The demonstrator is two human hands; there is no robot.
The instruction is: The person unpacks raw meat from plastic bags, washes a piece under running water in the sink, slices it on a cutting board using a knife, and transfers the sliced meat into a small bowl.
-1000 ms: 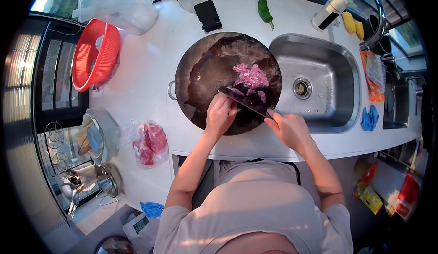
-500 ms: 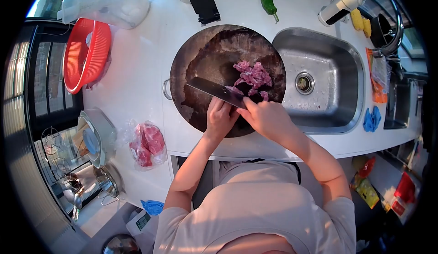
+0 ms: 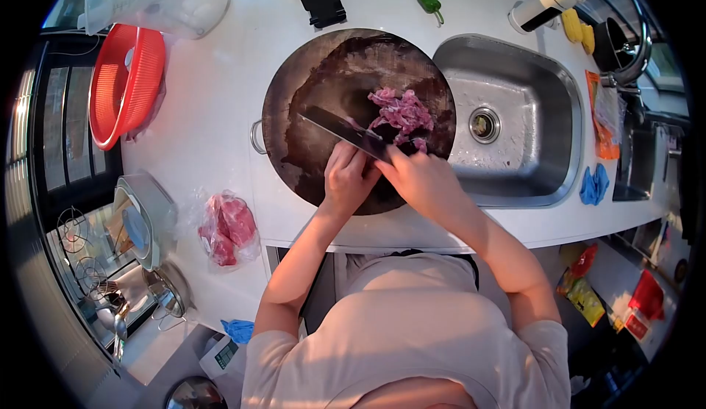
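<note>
Two-handed at mid-frame, with knife (image 3: pixel 334 125) in closed right hand (image 3: pixel 425 181), now nearer curled left hand (image 3: pixel 347 177), its hold unclear.

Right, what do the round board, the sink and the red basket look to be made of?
Round board: likely wood, worn, mostly matte; mottled brown face, dark damp-looking patches.
Sink: looks like stainless steel, satin; grey metallic glare.
Red basket: probably moulded plastic, semi-gloss; even colour, perforated wall.
</note>
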